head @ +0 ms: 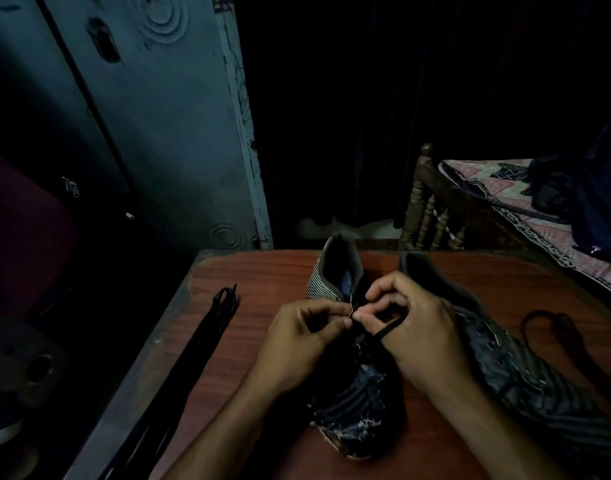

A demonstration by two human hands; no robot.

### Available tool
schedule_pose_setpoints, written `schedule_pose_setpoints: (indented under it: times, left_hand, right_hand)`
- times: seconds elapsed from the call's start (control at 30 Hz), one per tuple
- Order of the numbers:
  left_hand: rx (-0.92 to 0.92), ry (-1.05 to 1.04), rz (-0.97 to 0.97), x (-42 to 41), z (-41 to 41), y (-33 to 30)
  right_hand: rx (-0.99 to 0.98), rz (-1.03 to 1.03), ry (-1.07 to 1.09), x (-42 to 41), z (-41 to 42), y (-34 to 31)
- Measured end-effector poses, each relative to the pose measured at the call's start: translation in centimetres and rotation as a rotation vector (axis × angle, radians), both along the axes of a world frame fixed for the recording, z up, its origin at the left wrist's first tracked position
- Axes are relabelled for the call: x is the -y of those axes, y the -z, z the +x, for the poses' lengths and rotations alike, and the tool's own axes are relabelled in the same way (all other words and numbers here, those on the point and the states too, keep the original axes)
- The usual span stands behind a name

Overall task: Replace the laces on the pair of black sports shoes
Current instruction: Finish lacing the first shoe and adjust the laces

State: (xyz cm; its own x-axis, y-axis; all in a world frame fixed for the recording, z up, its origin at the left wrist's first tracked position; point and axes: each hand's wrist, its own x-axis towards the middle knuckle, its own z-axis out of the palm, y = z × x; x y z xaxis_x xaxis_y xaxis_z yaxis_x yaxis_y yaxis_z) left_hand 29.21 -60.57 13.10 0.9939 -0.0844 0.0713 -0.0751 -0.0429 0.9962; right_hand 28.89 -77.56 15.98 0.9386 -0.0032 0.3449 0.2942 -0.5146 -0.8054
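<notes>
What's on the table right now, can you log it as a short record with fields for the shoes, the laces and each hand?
surface: wooden table
near shoe: between the hands, toe toward the camera
second shoe: to its right, eyelets look empty
bundled laces: at the table's left edge
loose lace: right of the second shoe
left hand: pinching the lace at the near shoe's upper eyelets
right hand: pinching the same lace

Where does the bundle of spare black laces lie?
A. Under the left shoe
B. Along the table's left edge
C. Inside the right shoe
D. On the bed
B: the laces stretch along the left edge of the table, apart from both shoes.
</notes>
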Motion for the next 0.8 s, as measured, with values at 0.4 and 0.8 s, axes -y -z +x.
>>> schedule_pose_setpoints:
  times: [0.4,0.8]
  left_hand:
    - [0.083,-0.032,0.021,-0.1,0.0,-0.3]
    - [0.04,-0.102,0.218,-1.4,0.4,-0.4]
  right_hand:
    - [0.038,-0.1,-0.101,0.7,0.2,-0.9]
    - [0.014,-0.085,-0.076,0.1,0.5,0.6]
